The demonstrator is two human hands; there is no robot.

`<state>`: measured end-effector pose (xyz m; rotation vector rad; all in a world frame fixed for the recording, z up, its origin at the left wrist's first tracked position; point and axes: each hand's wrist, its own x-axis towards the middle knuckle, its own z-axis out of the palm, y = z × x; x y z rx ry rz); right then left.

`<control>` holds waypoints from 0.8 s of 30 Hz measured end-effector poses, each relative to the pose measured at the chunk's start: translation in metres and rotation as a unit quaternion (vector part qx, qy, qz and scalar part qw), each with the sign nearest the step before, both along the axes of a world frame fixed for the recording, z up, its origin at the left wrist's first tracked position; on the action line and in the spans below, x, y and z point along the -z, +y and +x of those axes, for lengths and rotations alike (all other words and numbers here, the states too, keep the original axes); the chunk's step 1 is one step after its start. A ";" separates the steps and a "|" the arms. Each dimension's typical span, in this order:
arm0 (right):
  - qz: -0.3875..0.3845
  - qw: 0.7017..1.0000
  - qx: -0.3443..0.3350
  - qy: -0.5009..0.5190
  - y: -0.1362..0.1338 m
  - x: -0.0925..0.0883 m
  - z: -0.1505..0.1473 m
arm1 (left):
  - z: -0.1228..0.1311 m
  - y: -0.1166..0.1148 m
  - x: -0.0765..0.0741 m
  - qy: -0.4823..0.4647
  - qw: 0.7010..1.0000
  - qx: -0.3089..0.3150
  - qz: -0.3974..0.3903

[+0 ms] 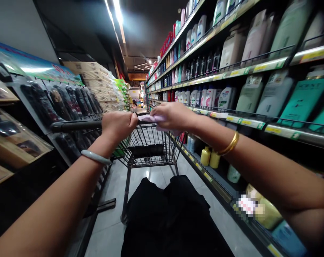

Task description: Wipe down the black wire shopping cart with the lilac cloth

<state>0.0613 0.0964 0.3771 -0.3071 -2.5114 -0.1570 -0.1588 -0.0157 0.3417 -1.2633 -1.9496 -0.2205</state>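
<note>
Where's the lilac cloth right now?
In the head view, the lilac cloth is near the centre, bunched under the right hand at the cart handle, just right of the left hand.

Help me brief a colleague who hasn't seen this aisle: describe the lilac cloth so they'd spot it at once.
Start at the black shopping cart in mid-picture, then find the dark handle across its near end. The lilac cloth is bunched there in the person's right hand. Its pale, soft folds set it apart from the smooth, dark handle.
</note>
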 end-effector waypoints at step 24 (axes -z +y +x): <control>-0.079 0.990 0.117 0.000 0.014 -0.005 0.028 | -0.015 -0.001 0.001 -0.021 1.000 0.000 0.014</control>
